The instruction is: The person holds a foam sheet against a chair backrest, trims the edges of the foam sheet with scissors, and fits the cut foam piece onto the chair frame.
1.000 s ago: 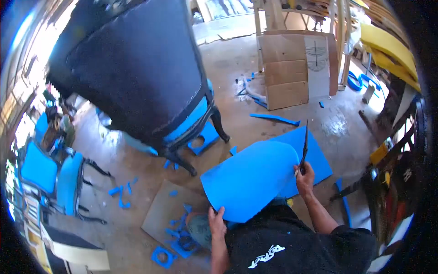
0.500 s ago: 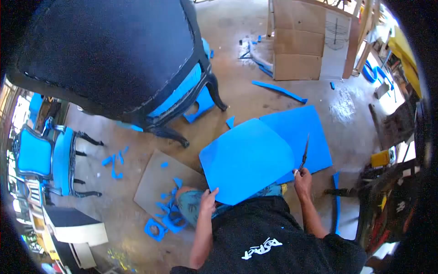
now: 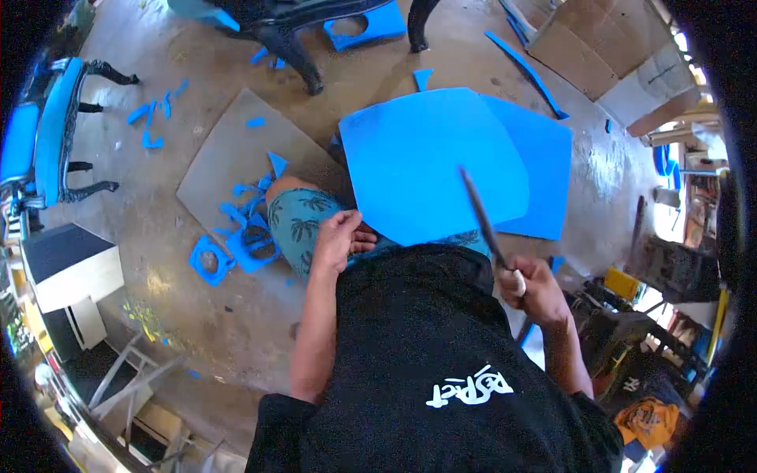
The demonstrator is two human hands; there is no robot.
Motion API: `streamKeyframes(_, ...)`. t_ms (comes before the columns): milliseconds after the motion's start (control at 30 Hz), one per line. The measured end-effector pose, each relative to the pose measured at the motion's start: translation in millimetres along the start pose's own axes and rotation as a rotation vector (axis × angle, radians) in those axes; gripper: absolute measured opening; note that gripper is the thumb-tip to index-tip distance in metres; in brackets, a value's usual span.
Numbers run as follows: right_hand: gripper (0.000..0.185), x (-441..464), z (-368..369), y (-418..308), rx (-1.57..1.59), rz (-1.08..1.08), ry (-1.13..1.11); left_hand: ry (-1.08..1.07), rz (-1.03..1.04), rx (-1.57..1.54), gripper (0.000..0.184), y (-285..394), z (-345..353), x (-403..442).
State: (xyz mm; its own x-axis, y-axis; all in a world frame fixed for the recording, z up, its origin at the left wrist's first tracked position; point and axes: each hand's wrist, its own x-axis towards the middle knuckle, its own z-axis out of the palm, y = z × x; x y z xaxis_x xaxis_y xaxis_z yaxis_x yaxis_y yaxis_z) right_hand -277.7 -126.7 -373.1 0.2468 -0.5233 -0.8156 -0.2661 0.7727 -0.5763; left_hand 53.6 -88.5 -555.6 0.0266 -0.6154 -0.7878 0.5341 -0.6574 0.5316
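Observation:
A large blue foam piece (image 3: 430, 158) with a rounded outline lies in front of my body, over the edge of a second blue sheet (image 3: 548, 173). My left hand (image 3: 339, 239) is at its lower left corner, thumb and forefinger pinched on the edge and the other fingers curled beneath. Wrapped round the handle of a long dark bladed tool (image 3: 482, 217), apparently scissors, is my right hand (image 3: 534, 290). The blade points up and left above the foam, apart from it as far as I can see. Something white shows at my right fingers.
Blue offcuts (image 3: 254, 243) lie on and beside a flat grey-brown board (image 3: 217, 162) at the left. Dark carved chair legs (image 3: 292, 55) stand beyond the foam. A blue chair (image 3: 55, 134) is at far left, folded cardboard (image 3: 583, 47) at upper right, a yellow object (image 3: 621, 284) at right.
My view has tilted down towards my body. The tool has swung from pointing up to slanting left over the foam. My left hand stays at the foam's corner.

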Motion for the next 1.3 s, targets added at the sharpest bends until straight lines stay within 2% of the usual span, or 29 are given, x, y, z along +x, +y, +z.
streamKeyframes(67, 0.025, -2, 29, -16, 0.043, 0.045, -0.066, 0.01, -0.035, -0.024, 0.026, -2, -2, 1)
streamKeyframes(133, 0.024, 6, 45, -7, 0.13, 0.043, -0.291, 0.008, -0.029, -0.023, 0.025, -6, -8, 6)
streamKeyframes(200, 0.029, 10, 61, -3, 0.124, 0.046, -0.331, -0.033, -0.032, -0.063, 0.025, -7, -15, 6)
streamKeyframes(267, 0.036, 11, 73, -11, 0.049, 0.237, -0.375, -0.016, -0.014, -0.051, 0.026, -4, -18, 2)
streamKeyframes(300, 0.042, 13, 78, -10, 0.075, 0.286, -0.416, 0.009, 0.003, -0.044, 0.027, -4, -18, 1)
streamKeyframes(400, 0.043, 10, 97, -22, 0.053, 0.382, -0.473, 0.018, 0.045, -0.008, 0.027, -5, -20, 5)
streamKeyframes(533, 0.049, 21, 115, -25, -0.177, 0.452, -0.403, 0.019, 0.084, 0.037, 0.025, -5, -23, 11)
streamKeyframes(800, 0.049, 51, 143, -12, -0.221, 0.478, -0.351, 0.066, 0.092, 0.023, 0.026, -3, -19, 3)
streamKeyframes(967, 0.051, 56, 153, -9, -0.195, 0.419, -0.334, 0.069, 0.092, 0.033, 0.025, -7, -20, 8)
streamKeyframes(1300, 0.052, 60, 145, -6, -0.161, 0.449, -0.335, 0.072, 0.065, 0.055, 0.023, -3, -18, 12)
